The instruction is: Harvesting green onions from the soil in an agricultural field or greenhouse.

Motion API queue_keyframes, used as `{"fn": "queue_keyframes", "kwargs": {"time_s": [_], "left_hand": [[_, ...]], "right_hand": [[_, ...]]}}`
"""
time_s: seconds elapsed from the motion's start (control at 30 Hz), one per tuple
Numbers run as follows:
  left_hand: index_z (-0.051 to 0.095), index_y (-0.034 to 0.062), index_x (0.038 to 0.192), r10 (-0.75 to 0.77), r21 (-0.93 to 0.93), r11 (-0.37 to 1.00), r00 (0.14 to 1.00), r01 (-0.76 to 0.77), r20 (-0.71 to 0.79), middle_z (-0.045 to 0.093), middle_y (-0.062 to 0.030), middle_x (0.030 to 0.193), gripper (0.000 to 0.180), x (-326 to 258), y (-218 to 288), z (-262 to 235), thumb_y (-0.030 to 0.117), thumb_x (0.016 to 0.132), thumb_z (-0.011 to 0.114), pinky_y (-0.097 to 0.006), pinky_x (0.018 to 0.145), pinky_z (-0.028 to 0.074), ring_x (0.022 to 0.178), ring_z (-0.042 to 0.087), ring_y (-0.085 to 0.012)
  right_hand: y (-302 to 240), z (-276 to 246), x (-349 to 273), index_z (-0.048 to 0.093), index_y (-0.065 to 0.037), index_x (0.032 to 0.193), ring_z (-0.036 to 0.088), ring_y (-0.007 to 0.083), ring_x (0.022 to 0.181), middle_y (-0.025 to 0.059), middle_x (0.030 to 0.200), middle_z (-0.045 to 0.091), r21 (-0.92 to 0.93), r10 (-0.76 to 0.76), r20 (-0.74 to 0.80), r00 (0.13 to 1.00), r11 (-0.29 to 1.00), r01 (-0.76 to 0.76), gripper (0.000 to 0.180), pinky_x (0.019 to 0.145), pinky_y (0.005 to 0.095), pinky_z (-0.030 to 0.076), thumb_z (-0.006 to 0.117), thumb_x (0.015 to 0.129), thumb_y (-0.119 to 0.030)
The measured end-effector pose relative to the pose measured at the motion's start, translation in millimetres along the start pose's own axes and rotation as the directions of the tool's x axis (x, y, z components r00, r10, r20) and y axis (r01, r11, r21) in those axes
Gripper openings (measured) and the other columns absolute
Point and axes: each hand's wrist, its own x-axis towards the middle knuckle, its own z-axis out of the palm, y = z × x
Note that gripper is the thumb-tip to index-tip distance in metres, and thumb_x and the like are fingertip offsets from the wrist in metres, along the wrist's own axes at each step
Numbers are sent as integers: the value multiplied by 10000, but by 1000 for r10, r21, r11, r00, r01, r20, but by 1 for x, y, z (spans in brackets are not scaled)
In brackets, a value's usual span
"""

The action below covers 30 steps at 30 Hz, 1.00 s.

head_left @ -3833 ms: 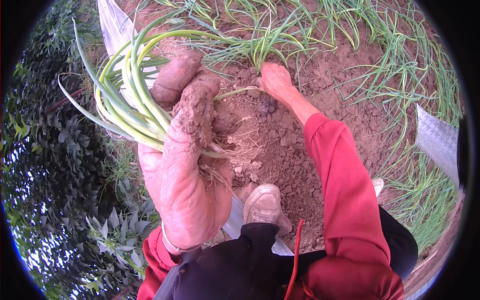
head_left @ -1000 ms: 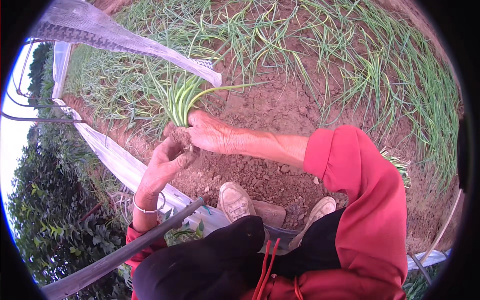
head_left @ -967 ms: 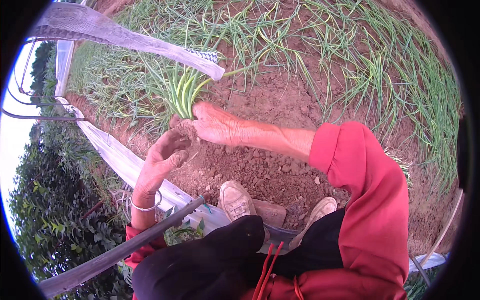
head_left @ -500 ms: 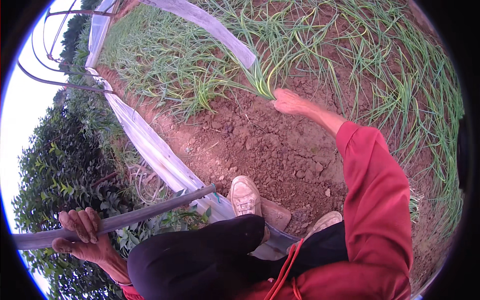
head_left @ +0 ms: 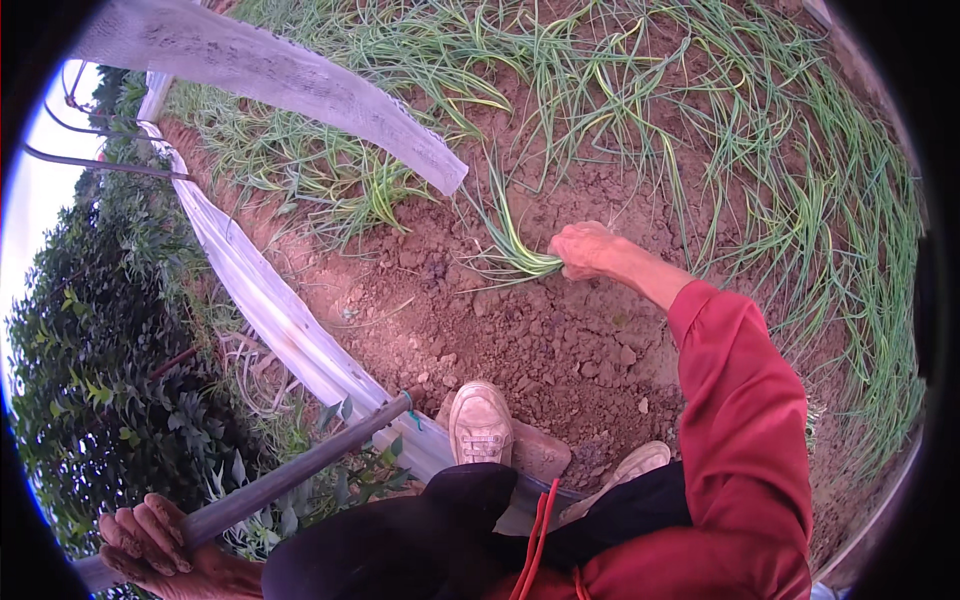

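My right hand [head_left: 588, 250], reaching out over bare brown soil, is closed round a bunch of long green onion-like leaves [head_left: 515, 258]. The leaves trail from the fist to the left and curve upward; their lower ends are hidden inside my fingers. At the lower left, the soil-stained fingers of my left hand [head_left: 150, 548] wrap round a thick dark pole [head_left: 310, 468]. A bit of green string [head_left: 410, 410] is tied near the pole's far end.
Thin green plants [head_left: 620, 90] grow densely across the bed. A pale plastic strip [head_left: 300, 85] hangs over its far left. White sheeting [head_left: 255, 280] edges the bed beside leafy bushes [head_left: 110, 370]. My shoe [head_left: 480, 425] stands by a brick-like block [head_left: 540, 452].
My right hand has drawn the bunch of leaves nearer, away from the standing plants. My left hand stays on the pole. The view has shifted, and the plastic strip shows more.
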Motion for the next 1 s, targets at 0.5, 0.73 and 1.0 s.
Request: {"fn": "queue_keyframes", "kwargs": {"time_s": [0.5, 0.73, 1.0], "left_hand": [[481, 81, 724, 20, -131, 991, 992, -3, 125, 393, 21, 457, 315, 2, -7, 3, 340, 901, 455, -261, 499, 320, 362, 356, -93], [486, 79, 715, 25, -83, 996, 989, -13, 149, 391, 28, 453, 334, 2, -10, -2, 349, 905, 439, -262, 514, 341, 355, 352, -86], [495, 85, 710, 24, -45, 999, 993, -19, 118, 383, 36, 442, 321, 1, -8, -1, 340, 899, 448, -262, 516, 361, 342, 343, -78]], "right_hand": [[16, -23, -12, 523, -33, 1154, 575, 248, 890, 168, 970, 612, 434, 30, 104, 994, 898, -73, 478, 770, 365, 448, 587, 801, -348], [58, -31, -16, 529, -20, 1151, 555, 174, 783, 120, 915, 610, 465, 181, 97, 979, 861, -205, 406, 642, 315, 448, 521, 834, -274], [81, -10, -17, 574, -16, 1064, 601, 242, 836, 145, 980, 606, 595, 381, 82, 921, 723, -352, 357, 693, 360, 521, 602, 735, -154]]}}
